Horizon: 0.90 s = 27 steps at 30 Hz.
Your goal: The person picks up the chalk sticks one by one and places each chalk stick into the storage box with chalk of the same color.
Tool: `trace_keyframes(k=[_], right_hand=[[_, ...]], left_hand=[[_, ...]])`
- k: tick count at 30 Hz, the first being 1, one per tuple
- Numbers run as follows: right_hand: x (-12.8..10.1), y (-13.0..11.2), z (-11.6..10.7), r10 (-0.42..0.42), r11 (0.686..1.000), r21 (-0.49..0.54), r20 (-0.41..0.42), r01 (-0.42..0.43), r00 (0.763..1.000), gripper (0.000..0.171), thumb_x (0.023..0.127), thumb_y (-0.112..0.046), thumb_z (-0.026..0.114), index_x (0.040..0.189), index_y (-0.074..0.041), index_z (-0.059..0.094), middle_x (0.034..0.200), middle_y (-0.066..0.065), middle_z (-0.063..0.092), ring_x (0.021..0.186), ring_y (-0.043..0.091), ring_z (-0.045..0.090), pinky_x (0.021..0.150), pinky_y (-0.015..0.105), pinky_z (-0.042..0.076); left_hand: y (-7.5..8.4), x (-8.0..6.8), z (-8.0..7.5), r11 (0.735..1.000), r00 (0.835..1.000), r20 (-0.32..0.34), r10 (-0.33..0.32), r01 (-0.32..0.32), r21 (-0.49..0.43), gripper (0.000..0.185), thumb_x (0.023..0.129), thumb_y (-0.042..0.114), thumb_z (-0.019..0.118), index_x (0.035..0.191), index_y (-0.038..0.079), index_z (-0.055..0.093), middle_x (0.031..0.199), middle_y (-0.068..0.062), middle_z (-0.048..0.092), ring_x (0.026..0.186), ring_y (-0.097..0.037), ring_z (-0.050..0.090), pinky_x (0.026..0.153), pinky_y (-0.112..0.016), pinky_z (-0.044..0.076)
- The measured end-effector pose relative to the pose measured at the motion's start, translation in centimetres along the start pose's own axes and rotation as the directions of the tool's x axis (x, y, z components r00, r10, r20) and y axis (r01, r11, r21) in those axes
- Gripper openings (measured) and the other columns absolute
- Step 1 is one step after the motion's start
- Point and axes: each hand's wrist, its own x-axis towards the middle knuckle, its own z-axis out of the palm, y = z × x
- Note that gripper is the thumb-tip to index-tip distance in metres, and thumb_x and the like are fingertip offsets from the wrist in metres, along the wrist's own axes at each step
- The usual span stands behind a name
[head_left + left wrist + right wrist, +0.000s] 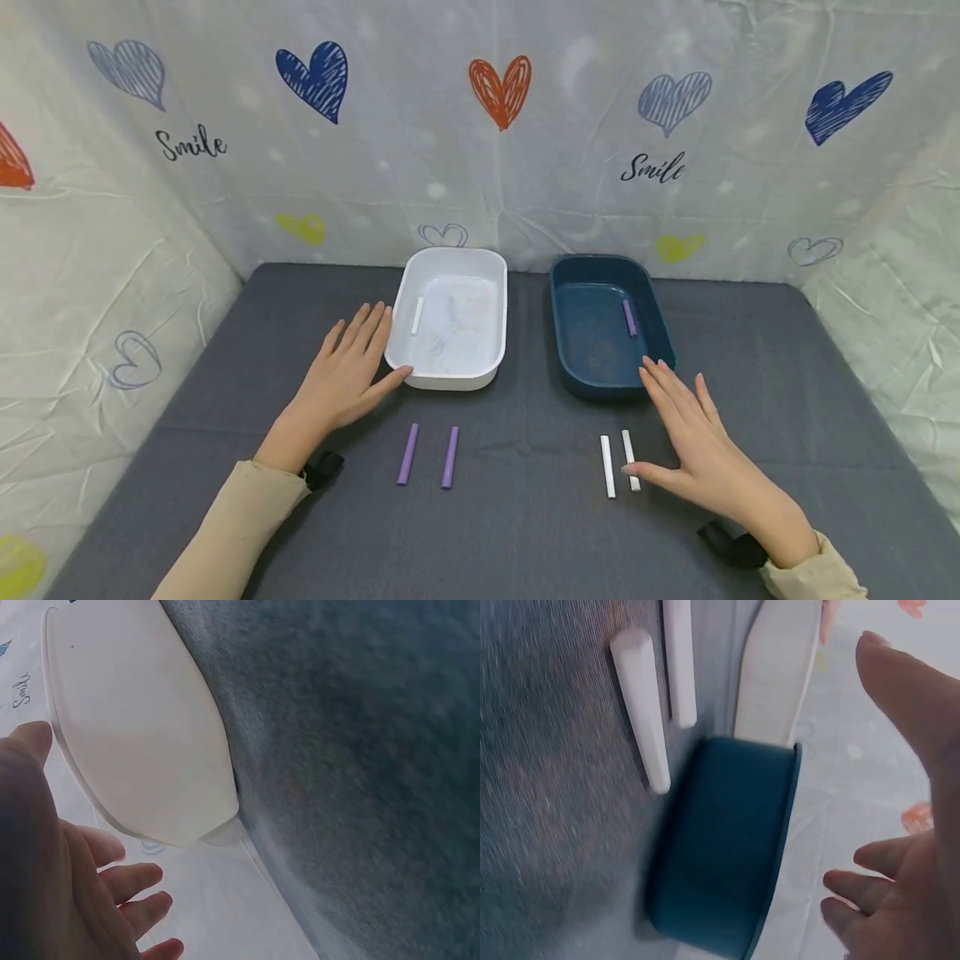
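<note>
Head view, white sticks (608,467) (two), beside right hand (701,462)

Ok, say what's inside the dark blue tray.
One purple stick lies in the tray, toward its right side. The right hand partly covers the tray's near right corner, hiding that spot.

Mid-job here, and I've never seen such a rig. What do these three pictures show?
There is no machine: just a person's left hand and right hand, neither holding anything. The wide picture is taken from the head, looking down; the other two, one from each wrist. On the table stand a white tub with one white stick inside and a blue tub with one purple stick inside. Nearer lie two purple sticks before the white tub and two white sticks before the blue one.
</note>
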Motion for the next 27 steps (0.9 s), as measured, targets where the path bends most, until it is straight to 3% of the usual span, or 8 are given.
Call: trace_keyframes(k=[8, 18, 27], right_hand=[[0.1, -1.1, 1.0, -0.041, 0.998, 0.040, -0.020, 0.042, 0.999, 0.115, 0.073, -0.058, 0.082, 0.158, -0.006, 0.024, 0.161, 0.008, 0.028, 0.147, 0.024, 0.025, 0.122, 0.040, 0.002], [0.1, -2.1, 2.0, -0.121, 0.988, 0.091, -0.053, 0.125, 0.991, 0.103, 0.072, -0.054, 0.084, 0.152, -0.008, 0.040, 0.147, 0.012, 0.049, 0.134, 0.025, 0.045, 0.121, 0.033, 0.012], [0.3, -1.8, 2.9, -0.105, 0.993, 0.060, 0.057, 0.101, 0.993, 0.098, 0.059, -0.044, 0.094, 0.136, 0.004, 0.056, 0.134, 0.011, 0.060, 0.125, 0.025, 0.054, 0.120, 0.035, 0.017]], left_hand=[[0.6, 0.7, 0.1, 0.999, 1.000, 0.022, 0.015, -0.014, -0.034, 0.093, 0.100, 0.062, 0.038, 0.157, -0.002, 0.002, 0.164, -0.020, 0.004, 0.152, -0.032, 0.002, 0.121, -0.048, 0.007], [1.2, 1.3, 0.1, 0.999, 0.999, 0.046, 0.017, -0.016, -0.038, 0.094, 0.101, 0.063, 0.036, 0.156, -0.005, 0.000, 0.164, -0.021, 0.000, 0.151, -0.033, 0.000, 0.121, -0.049, 0.007], [1.4, 1.2, 0.6, 0.999, 0.998, 0.055, 0.009, -0.006, -0.053, 0.091, 0.103, 0.059, 0.036, 0.156, -0.006, 0.000, 0.164, -0.022, -0.001, 0.151, -0.033, 0.000, 0.122, -0.048, 0.006]])
